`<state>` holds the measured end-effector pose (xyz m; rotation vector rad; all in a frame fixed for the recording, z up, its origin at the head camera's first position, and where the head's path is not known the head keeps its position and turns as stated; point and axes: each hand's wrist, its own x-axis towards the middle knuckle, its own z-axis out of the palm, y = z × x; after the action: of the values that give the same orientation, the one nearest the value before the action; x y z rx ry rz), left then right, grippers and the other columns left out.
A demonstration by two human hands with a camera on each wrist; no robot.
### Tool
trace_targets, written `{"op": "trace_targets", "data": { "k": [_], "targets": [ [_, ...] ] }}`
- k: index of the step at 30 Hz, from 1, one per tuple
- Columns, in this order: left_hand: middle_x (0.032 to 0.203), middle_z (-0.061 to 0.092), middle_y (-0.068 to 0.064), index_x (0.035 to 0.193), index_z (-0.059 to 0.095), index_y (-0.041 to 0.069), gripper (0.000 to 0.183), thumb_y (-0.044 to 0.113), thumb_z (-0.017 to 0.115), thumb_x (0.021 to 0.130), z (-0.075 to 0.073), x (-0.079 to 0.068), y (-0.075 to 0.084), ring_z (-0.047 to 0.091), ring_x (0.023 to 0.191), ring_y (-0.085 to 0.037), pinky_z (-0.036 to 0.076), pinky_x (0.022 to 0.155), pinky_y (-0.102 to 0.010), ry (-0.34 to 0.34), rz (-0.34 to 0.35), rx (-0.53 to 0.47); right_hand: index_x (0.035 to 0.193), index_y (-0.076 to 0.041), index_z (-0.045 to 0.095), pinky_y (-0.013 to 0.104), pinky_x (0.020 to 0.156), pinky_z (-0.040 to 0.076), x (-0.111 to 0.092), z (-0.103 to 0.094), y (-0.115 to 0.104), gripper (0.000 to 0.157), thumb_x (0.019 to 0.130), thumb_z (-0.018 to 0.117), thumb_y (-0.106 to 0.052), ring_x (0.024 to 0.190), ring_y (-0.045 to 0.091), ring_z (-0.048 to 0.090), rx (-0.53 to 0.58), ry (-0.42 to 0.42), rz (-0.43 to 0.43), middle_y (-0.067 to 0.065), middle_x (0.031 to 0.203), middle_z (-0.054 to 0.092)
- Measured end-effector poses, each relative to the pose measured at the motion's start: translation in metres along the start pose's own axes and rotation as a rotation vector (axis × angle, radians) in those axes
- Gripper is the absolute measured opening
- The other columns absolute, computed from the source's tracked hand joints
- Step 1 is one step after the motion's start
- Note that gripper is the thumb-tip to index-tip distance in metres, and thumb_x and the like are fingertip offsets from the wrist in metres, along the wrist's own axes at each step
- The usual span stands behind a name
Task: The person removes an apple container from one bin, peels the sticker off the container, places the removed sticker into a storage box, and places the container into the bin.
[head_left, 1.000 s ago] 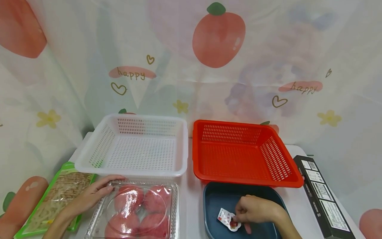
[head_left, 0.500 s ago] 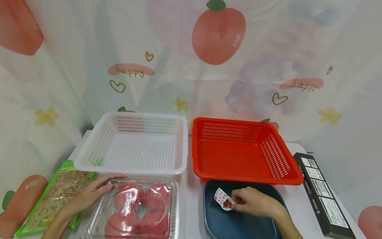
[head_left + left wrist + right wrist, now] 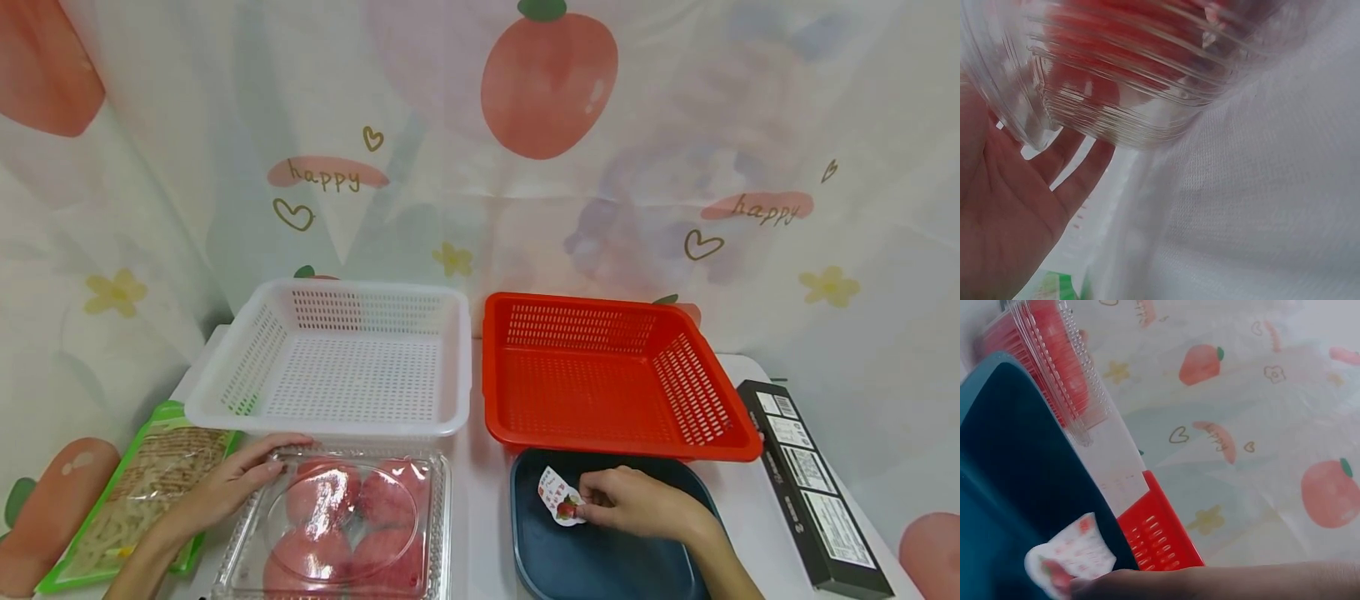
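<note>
In the head view my right hand [image 3: 637,502] pinches a small white tag-like piece [image 3: 555,490] with red print and a strawberry picture, its rounded end between thumb and fingers. It is held over the dark blue tray [image 3: 607,562]; the right wrist view shows the same printed piece [image 3: 1085,550] near the tray's wall. My left hand [image 3: 225,490] rests at the far left corner of a clear plastic box [image 3: 437,525] with several round red fruits inside. From the left wrist view, the hand's fairly straight fingers [image 3: 1085,175] lie along the box's ribbed side.
Behind stand a white perforated basket [image 3: 360,383] and a red one [image 3: 577,392], whose front rim adjoins the blue tray. A green-edged food bag [image 3: 142,500] lies at the left. The long black box [image 3: 817,492] lies at the right edge.
My right hand has moved slightly away from me and to the left with the strawberry piece, which has turned more upright. The left hand has stayed at the plastic box's corner.
</note>
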<state>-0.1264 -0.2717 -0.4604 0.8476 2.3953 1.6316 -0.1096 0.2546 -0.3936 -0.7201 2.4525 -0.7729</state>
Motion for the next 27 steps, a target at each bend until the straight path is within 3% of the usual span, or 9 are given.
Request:
{"op": "trace_targets", "data": {
  "k": [4,7,17,27],
  "targets": [
    [0.139,0.047,0.023,0.138,0.049,0.006,0.039,0.000,0.037,0.101,0.0007,-0.0005,0.0005,0.040,0.126,0.013,0.032,0.098,-0.008,-0.004,0.007,0.016,0.080,-0.019,0.061,0.017,0.053,0.039,-0.0027,0.0020,-0.0007,0.017,0.095,0.060,-0.026,0.055,-0.003,0.045,0.043,-0.157,0.054,-0.013,0.061,0.052],
    [0.139,0.046,0.024,0.138,0.049,0.006,0.039,0.000,0.036,0.101,0.0009,-0.0007,0.0005,0.040,0.126,0.013,0.033,0.098,-0.009,-0.007,0.020,0.024,0.079,-0.017,0.061,0.018,0.054,0.040,-0.0036,0.0024,-0.0021,0.021,0.097,0.055,-0.025,0.054,-0.002,0.047,0.065,-0.222,0.080,-0.012,0.061,0.056],
    [0.138,0.048,0.025,0.137,0.049,0.003,0.039,-0.002,0.034,0.101,-0.0002,0.0011,0.0040,0.042,0.125,0.014,0.037,0.096,-0.009,-0.006,0.028,0.009,0.067,-0.016,0.057,0.015,0.049,0.027,-0.0063,0.0009,-0.0030,0.023,0.086,0.067,-0.024,0.050,-0.005,0.037,0.000,-0.253,0.024,-0.018,0.056,0.038],
    [0.138,0.048,0.026,0.137,0.049,0.003,0.039,-0.002,0.034,0.101,0.0005,0.0006,0.0044,0.040,0.126,0.015,0.034,0.096,-0.007,-0.001,0.023,0.013,0.067,-0.022,0.055,0.017,0.050,0.027,-0.0058,0.0036,-0.0038,0.025,0.083,0.072,-0.031,0.052,-0.001,0.039,-0.079,-0.161,0.144,-0.015,0.055,0.040]
  ]
}}
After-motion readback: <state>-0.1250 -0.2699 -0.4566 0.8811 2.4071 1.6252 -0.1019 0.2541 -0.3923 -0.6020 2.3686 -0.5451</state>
